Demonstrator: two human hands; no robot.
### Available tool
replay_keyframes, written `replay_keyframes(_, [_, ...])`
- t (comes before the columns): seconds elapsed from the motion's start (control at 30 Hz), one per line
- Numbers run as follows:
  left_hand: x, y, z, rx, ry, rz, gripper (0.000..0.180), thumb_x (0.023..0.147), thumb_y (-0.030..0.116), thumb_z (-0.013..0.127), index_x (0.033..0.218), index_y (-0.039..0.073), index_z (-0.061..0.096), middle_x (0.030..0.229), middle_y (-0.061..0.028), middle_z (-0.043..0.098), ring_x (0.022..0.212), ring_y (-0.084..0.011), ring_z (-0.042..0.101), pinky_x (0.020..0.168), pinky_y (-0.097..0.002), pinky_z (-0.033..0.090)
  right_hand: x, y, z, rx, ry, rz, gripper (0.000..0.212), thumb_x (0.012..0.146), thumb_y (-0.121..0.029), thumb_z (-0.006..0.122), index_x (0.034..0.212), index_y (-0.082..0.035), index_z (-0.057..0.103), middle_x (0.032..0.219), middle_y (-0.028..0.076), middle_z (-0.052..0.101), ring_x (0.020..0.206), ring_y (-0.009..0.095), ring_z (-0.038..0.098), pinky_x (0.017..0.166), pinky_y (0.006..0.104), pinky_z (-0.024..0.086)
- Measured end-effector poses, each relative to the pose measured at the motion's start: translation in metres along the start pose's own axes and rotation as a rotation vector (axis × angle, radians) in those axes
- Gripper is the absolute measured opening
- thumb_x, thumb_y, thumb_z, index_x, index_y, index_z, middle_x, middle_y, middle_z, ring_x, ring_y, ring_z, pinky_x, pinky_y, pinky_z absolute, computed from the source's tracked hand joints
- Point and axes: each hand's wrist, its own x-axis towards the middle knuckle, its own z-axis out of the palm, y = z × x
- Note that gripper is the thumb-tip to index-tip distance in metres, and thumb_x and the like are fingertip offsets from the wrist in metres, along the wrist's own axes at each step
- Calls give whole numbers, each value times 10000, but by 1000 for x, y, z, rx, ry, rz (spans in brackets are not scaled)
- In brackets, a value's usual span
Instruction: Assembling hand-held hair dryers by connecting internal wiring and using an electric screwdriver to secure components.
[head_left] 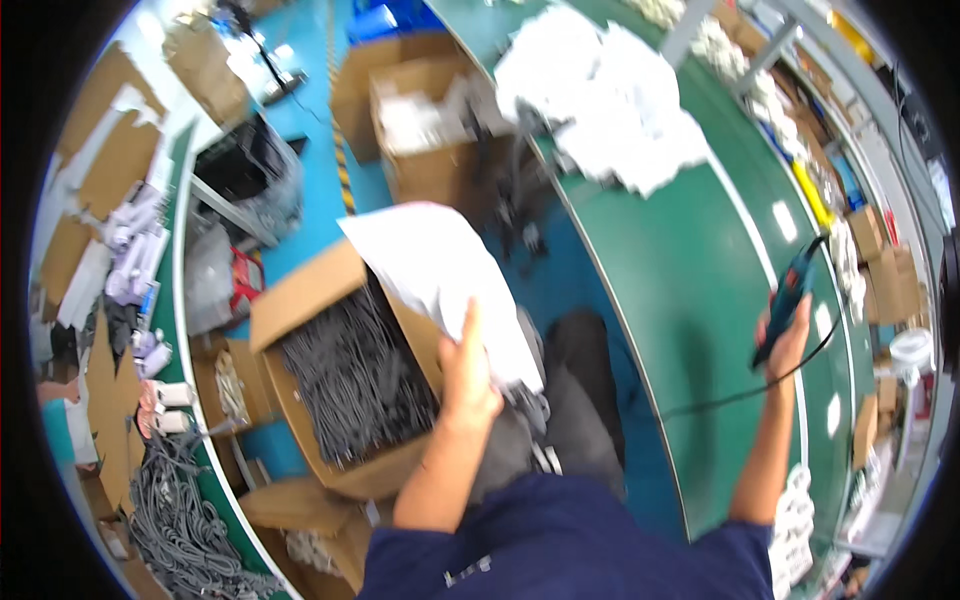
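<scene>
Both hands full — sheet and tool.
Left hand [468,378] grips white sheet [440,270] over cable-filled carton [330,370]; right hand [790,335] fingers wrap corded handheld tool [788,300] above green bench [690,300].

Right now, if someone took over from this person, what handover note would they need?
Left hand: gripping a white sheet held over the open cardboard box at the person's left knee.
Right hand: gripping a dark corded hand tool above the green table; its cable trails across the top.
The box is full of grey cables.
A heap of white material lies further along the table.
Done: box open. Left: cannot tell.
</scene>
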Motion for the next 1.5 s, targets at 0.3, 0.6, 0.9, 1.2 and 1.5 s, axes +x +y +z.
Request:
replay_keyframes(0.3, [-11,-10,-8,-62,-116,30,376,920,258,632,1186,10,534,1023,-54,619,884,-131,612,766,-286,502,-36,76,-128,-1423,-92,-327,330,871,-280,575,1068,-20,521,1014,166,533,934,367,544,805,445,437])
replay_keyframes(0.6, [10,-25,6,-3,-124,42,438,945,224,591,1316,40,449,1178,-62,572,1008,-157,580,845,-309,491,-154,-37,185,-633,-673,-427,402,804,-339,706,1040,-51,556,942,136,614,758,292,636,629,374,521])
replay_keyframes(0.9, [-3,-19,11,97,-110,213,395,879,49,638,1242,12,486,1110,-63,595,955,-156,598,823,-307,499,-146,-17,192,-548,-936,-296,328,876,-261,649,934,13,478,773,208,617,672,407,611,557,454,486])
replay_keyframes(1.2, [-6,-20,12,49,-39,288,363,861,36,652,1194,-23,518,1122,-89,599,977,-177,599,854,-313,483,-149,-33,182,-718,-975,-341,363,867,-216,659,1049,25,457,647,176,596,554,351,604,488,419,467])
replay_keyframes(1.5, [-2,-18,14,120,-50,365,375,864,37,643,1205,-31,503,1135,-94,594,992,-177,595,870,-309,477,-153,-21,183,-558,-911,-307,307,861,-214,663,955,12,479,681,177,605,580,370,600,536,435,474])
